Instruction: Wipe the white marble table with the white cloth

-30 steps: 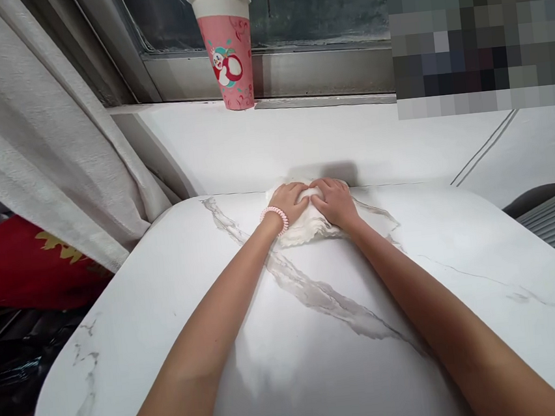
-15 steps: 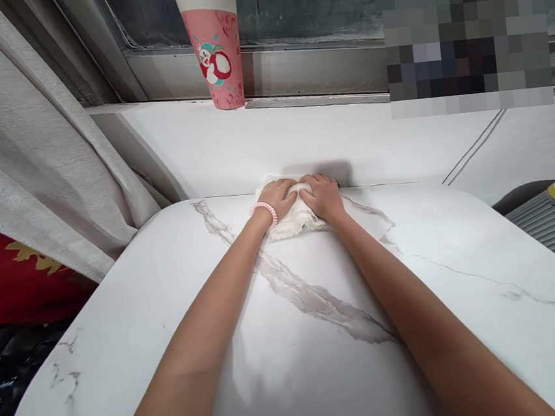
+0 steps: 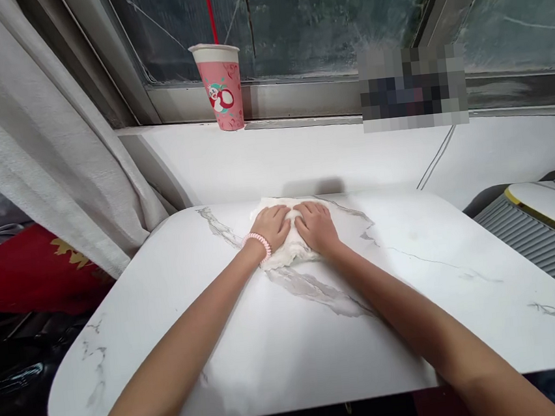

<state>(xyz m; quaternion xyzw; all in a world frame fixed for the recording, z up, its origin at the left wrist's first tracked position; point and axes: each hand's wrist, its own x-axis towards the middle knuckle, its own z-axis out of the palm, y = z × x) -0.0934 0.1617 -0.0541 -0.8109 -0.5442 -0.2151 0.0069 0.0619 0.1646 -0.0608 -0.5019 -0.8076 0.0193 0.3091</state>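
Note:
On the white marble-patterned table (image 3: 445, 322), a cream-white cloth (image 3: 295, 251) lies bunched beneath both of my hands. My left hand (image 3: 272, 227), with a pink coiled band (image 3: 260, 243) at its wrist, presses on the cloth's left part with its fingers over it. The right part is under my right hand (image 3: 316, 225), its fingers bent slightly over the cloth and its thumb turned inward. A bulge of cloth shows between the two thumbs. The palms and the cloth under them are hidden.
A pink paper cup (image 3: 222, 95) with a red straw stands on the window ledge behind the table. A pale curtain (image 3: 68, 130) hangs at the left, beside red fabric (image 3: 38, 273). Another table with a grey ridged side (image 3: 535, 232) is at the right.
My hands and the cloth have come back a little from the wall, toward me. The view has shifted, so the table's front edge and the red straw now show.

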